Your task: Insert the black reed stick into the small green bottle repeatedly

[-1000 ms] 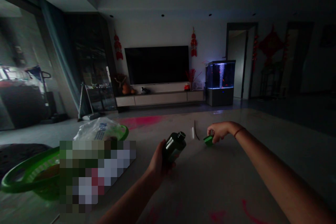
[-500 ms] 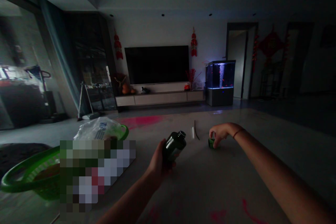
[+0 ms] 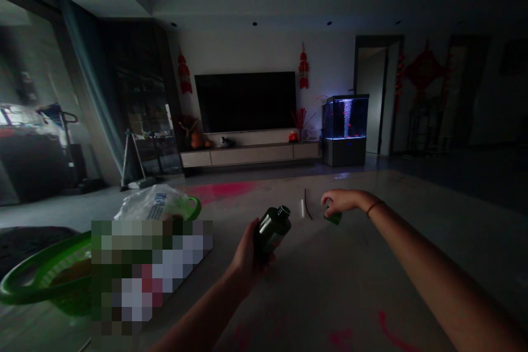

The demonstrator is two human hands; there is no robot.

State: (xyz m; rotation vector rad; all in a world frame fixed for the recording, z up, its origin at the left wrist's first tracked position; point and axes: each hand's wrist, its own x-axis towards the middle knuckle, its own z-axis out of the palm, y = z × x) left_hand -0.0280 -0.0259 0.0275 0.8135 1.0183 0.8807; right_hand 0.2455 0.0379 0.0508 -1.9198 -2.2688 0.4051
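My left hand (image 3: 246, 256) is wrapped round a dark green bottle (image 3: 272, 227), tilted with its open neck pointing up and away, just above the grey table (image 3: 355, 286). Farther right, my right hand (image 3: 340, 201) pinches a small green cap (image 3: 332, 218), lifted slightly off the table with the fingers curled over it. A thin red cord circles that wrist. A small white stick and a dark thin strip (image 3: 306, 207) lie on the table between bottle and cap.
A green plastic basket (image 3: 28, 278) sits at the left table edge beside a white plastic bag (image 3: 150, 203) and a blurred-out box. Beyond the table are a wall television (image 3: 246, 102), a low cabinet and a lit aquarium (image 3: 345, 121). Red marks stain the tabletop.
My right hand set the green cap against the table, then lifted it a little and shifted left. The left hand and bottle barely moved.
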